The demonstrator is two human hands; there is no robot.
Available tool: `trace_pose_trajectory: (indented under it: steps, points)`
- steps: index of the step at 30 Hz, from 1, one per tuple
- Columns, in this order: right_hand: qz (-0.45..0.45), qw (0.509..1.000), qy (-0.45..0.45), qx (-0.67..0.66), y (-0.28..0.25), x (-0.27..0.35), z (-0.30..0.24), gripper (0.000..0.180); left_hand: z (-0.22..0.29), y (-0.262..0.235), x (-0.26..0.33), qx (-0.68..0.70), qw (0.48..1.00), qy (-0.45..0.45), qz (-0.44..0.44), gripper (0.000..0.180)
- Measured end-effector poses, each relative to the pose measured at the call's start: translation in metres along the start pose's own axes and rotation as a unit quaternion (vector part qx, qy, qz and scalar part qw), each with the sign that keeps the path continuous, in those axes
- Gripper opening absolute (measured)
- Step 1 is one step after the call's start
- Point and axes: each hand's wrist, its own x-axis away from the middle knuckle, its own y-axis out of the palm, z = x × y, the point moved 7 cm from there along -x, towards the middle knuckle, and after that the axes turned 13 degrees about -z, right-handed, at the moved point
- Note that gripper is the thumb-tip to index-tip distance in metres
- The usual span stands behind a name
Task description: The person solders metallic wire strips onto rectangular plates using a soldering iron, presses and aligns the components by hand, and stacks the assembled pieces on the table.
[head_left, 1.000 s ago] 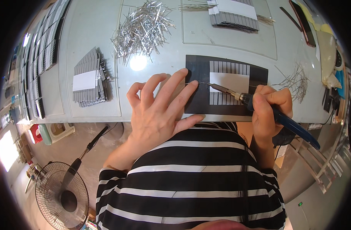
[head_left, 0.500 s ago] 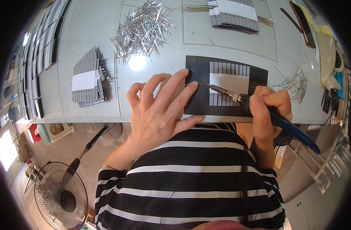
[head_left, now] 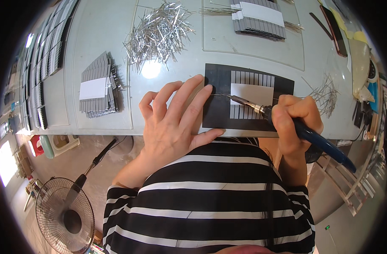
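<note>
From here I see the right hand (head_left: 297, 122) gripping a soldering iron (head_left: 266, 112) over the striped panel (head_left: 253, 92), the left hand (head_left: 171, 120) splayed, unclenched, beside the black board (head_left: 216, 113).

My soldering iron (head_left: 267, 112) has a smooth blue plastic handle (head_left: 326, 144) and metal shaft (head_left: 247, 103); the board (head_left: 216, 113) looks matt, my worktop (head_left: 102, 36) glossy, the heaped wires (head_left: 160, 34) shiny metal.

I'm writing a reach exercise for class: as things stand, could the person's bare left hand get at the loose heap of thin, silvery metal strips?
Probably yes: the spread left hand grips nothing visible, and only pale, glossy tabletop shows between it and the heap of strips.
</note>
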Motion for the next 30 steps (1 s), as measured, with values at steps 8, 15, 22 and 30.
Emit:
trace_pose_trajectory:
  steps: [8,15,22,30]
  points:
    - [-0.014,0.998,-0.019,-0.060,0.001,-0.001,0.004,0.025,0.000,-0.001,0.000,0.008,1.000,-0.003,0.012,0.081]
    - [0.053,0.989,-0.011,-0.141,-0.015,0.005,0.007,0.023,-0.002,-0.002,-0.002,0.019,1.000,-0.006,0.011,0.087]
    - [0.203,0.968,-0.034,-0.143,-0.067,0.048,0.033,0.024,-0.009,-0.012,-0.002,0.141,0.990,-0.006,0.019,0.087]
    - [0.294,0.939,-0.030,0.176,-0.089,0.105,0.032,0.043,-0.011,-0.023,-0.005,0.189,0.982,0.000,0.031,0.090]
